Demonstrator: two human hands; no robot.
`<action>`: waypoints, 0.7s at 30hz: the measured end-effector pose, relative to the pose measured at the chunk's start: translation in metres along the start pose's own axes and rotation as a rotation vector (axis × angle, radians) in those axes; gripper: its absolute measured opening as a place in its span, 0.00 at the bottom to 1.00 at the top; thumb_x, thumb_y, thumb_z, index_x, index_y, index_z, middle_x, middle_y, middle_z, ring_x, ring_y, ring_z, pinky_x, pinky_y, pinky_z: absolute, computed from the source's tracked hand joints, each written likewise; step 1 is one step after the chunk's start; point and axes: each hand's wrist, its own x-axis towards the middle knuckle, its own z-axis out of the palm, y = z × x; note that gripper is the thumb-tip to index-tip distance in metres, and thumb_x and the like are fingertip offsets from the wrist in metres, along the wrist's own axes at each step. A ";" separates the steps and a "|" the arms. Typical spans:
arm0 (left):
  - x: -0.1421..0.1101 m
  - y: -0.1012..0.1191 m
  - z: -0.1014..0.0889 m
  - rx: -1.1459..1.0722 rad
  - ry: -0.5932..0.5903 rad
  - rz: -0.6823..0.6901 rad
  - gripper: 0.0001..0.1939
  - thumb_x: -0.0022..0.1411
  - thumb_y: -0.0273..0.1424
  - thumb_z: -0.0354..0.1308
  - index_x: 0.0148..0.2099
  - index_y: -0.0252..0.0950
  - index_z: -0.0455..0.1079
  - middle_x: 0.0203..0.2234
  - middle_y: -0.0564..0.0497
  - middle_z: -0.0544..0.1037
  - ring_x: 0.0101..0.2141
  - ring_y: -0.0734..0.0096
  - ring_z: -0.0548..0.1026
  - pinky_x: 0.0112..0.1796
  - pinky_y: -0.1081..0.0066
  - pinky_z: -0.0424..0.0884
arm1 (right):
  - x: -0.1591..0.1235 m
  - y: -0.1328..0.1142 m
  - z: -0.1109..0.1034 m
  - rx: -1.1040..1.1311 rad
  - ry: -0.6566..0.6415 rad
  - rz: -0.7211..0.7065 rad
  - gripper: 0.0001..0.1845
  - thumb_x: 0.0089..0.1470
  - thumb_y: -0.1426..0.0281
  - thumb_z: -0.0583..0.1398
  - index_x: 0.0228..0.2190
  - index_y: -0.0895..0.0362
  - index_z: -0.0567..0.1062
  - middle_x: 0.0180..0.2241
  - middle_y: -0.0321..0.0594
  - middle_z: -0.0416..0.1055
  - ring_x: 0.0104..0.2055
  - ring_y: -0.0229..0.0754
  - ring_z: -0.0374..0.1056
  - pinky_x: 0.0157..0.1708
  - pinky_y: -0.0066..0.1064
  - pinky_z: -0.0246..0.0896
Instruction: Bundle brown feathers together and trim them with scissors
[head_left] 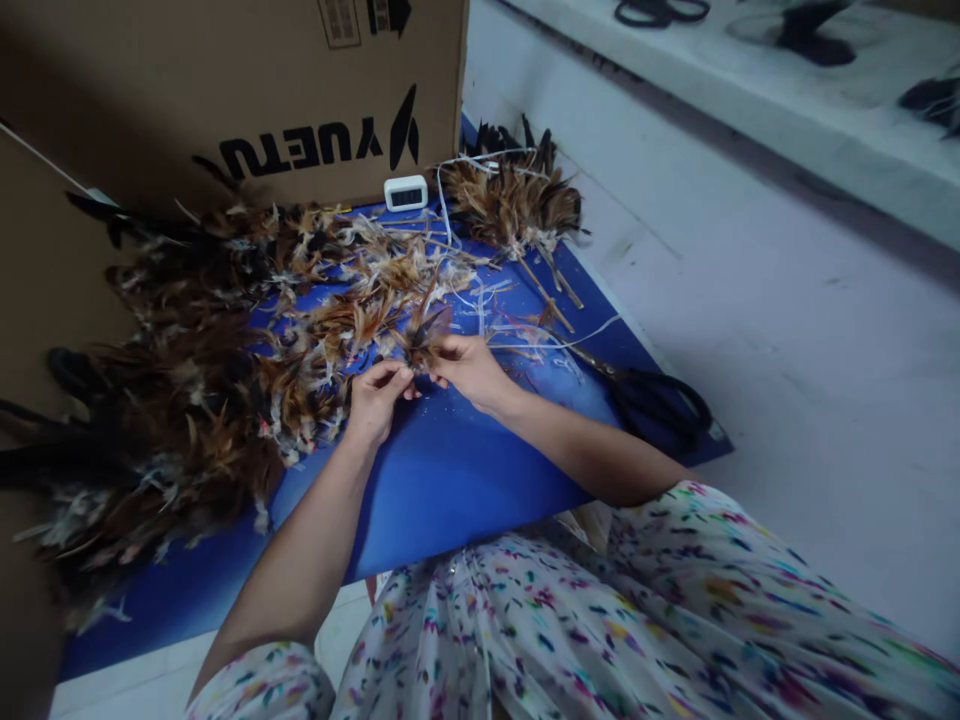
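Observation:
My left hand (377, 396) and my right hand (471, 368) meet over a blue sheet (450, 470) on the floor. Both pinch a small bunch of brown and black feathers (424, 335) between their fingertips, its tips pointing away from me. A big pile of loose brown, black and white feathers (195, 380) lies to the left of my hands. A tied feather bundle with thin sticks (517, 205) rests at the sheet's far edge.
A cardboard box (247, 90) stands behind the pile, with a small white clock (406, 192) at its foot. Black scissors (660, 400) lie on the sheet right of my right forearm. White strings (480, 300) trail over the sheet. Pale floor (787, 330) spreads right.

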 end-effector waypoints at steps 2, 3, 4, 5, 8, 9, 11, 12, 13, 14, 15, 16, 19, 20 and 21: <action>0.000 -0.001 -0.001 0.013 -0.001 0.003 0.14 0.45 0.38 0.71 0.28 0.34 0.74 0.17 0.57 0.71 0.18 0.80 0.67 0.25 0.73 0.71 | 0.000 0.001 0.000 -0.010 0.002 0.007 0.23 0.33 0.54 0.71 0.22 0.59 0.73 0.15 0.29 0.65 0.17 0.29 0.57 0.17 0.24 0.50; 0.000 -0.001 -0.001 0.017 -0.002 0.004 0.14 0.46 0.38 0.71 0.28 0.34 0.74 0.17 0.56 0.71 0.18 0.80 0.67 0.25 0.73 0.71 | 0.000 0.001 0.000 -0.015 0.002 0.011 0.23 0.33 0.54 0.71 0.22 0.60 0.74 0.15 0.29 0.65 0.17 0.29 0.57 0.17 0.24 0.50; 0.000 -0.001 -0.001 0.020 -0.003 0.005 0.14 0.46 0.38 0.71 0.29 0.34 0.74 0.18 0.56 0.71 0.18 0.80 0.67 0.25 0.73 0.71 | 0.000 0.001 0.000 -0.019 0.002 0.015 0.23 0.33 0.54 0.71 0.22 0.60 0.74 0.15 0.29 0.65 0.17 0.29 0.56 0.17 0.24 0.49; 0.000 -0.001 0.000 0.023 -0.002 0.004 0.14 0.46 0.38 0.71 0.29 0.33 0.74 0.18 0.56 0.71 0.18 0.80 0.67 0.25 0.73 0.71 | 0.000 0.002 -0.001 -0.021 0.000 0.018 0.23 0.33 0.54 0.71 0.22 0.60 0.74 0.15 0.29 0.65 0.17 0.29 0.56 0.17 0.24 0.49; -0.001 -0.001 0.000 0.033 0.007 0.001 0.15 0.45 0.39 0.71 0.29 0.33 0.74 0.17 0.56 0.71 0.18 0.80 0.67 0.25 0.73 0.71 | 0.001 0.003 -0.001 -0.025 -0.003 0.020 0.24 0.33 0.53 0.71 0.22 0.60 0.74 0.15 0.30 0.65 0.18 0.29 0.57 0.18 0.24 0.50; -0.001 0.000 0.000 0.035 0.009 0.001 0.15 0.45 0.39 0.71 0.29 0.33 0.74 0.17 0.56 0.71 0.18 0.80 0.66 0.26 0.73 0.71 | 0.001 0.003 -0.001 -0.030 -0.002 0.020 0.24 0.33 0.53 0.71 0.23 0.60 0.75 0.15 0.30 0.65 0.18 0.29 0.57 0.18 0.24 0.50; 0.000 0.000 0.001 0.030 0.011 0.004 0.15 0.44 0.38 0.72 0.28 0.33 0.74 0.17 0.56 0.71 0.18 0.80 0.66 0.25 0.73 0.71 | 0.001 0.004 -0.002 -0.047 -0.002 0.020 0.23 0.34 0.53 0.71 0.24 0.60 0.75 0.15 0.29 0.64 0.17 0.29 0.56 0.18 0.24 0.49; 0.000 0.000 0.001 0.024 0.012 0.007 0.15 0.44 0.38 0.72 0.28 0.33 0.74 0.17 0.56 0.70 0.18 0.81 0.66 0.25 0.74 0.71 | 0.001 0.004 -0.002 -0.057 -0.004 0.018 0.23 0.34 0.53 0.71 0.24 0.60 0.75 0.15 0.28 0.64 0.17 0.29 0.56 0.18 0.24 0.49; 0.000 0.000 0.001 0.018 0.011 0.008 0.15 0.44 0.38 0.72 0.28 0.33 0.74 0.17 0.56 0.70 0.18 0.81 0.66 0.25 0.74 0.71 | 0.000 0.004 -0.002 -0.067 -0.007 0.016 0.22 0.35 0.54 0.70 0.24 0.60 0.75 0.15 0.28 0.63 0.17 0.29 0.55 0.18 0.24 0.49; 0.000 0.000 0.001 0.014 0.007 0.006 0.15 0.43 0.37 0.72 0.27 0.33 0.74 0.17 0.56 0.70 0.18 0.81 0.66 0.25 0.74 0.71 | 0.000 0.004 -0.003 -0.075 -0.010 0.014 0.22 0.36 0.54 0.70 0.23 0.60 0.75 0.15 0.28 0.63 0.17 0.29 0.55 0.18 0.24 0.49; 0.000 0.001 0.002 0.012 0.005 0.005 0.15 0.43 0.37 0.72 0.27 0.32 0.74 0.17 0.56 0.70 0.17 0.81 0.66 0.25 0.74 0.71 | 0.000 0.004 -0.003 -0.082 -0.013 0.013 0.21 0.36 0.54 0.70 0.23 0.60 0.75 0.15 0.29 0.63 0.18 0.29 0.55 0.18 0.24 0.49; -0.001 0.001 0.002 0.012 0.005 0.004 0.14 0.43 0.37 0.73 0.27 0.32 0.74 0.17 0.56 0.70 0.17 0.81 0.66 0.25 0.74 0.71 | 0.000 0.004 -0.003 -0.090 -0.016 0.014 0.21 0.37 0.55 0.70 0.23 0.60 0.75 0.15 0.29 0.63 0.18 0.29 0.55 0.18 0.24 0.48; -0.001 0.002 0.003 0.022 0.013 0.001 0.14 0.43 0.36 0.73 0.26 0.32 0.74 0.16 0.56 0.70 0.17 0.80 0.66 0.25 0.74 0.71 | 0.000 0.003 -0.004 -0.117 -0.024 0.015 0.20 0.37 0.56 0.70 0.21 0.60 0.75 0.15 0.30 0.63 0.18 0.29 0.55 0.18 0.25 0.48; -0.001 0.003 0.003 0.025 0.015 -0.002 0.14 0.43 0.36 0.73 0.26 0.32 0.74 0.16 0.56 0.70 0.17 0.80 0.66 0.25 0.74 0.71 | 0.000 0.003 -0.004 -0.125 -0.028 0.015 0.19 0.37 0.56 0.69 0.21 0.60 0.75 0.15 0.30 0.63 0.18 0.29 0.55 0.18 0.25 0.48; -0.001 0.003 0.003 0.030 0.012 -0.006 0.14 0.43 0.36 0.72 0.26 0.32 0.74 0.16 0.56 0.70 0.17 0.80 0.66 0.24 0.74 0.71 | 0.000 0.003 -0.004 -0.130 -0.033 0.015 0.18 0.38 0.57 0.69 0.21 0.60 0.75 0.16 0.30 0.63 0.18 0.29 0.55 0.18 0.25 0.48</action>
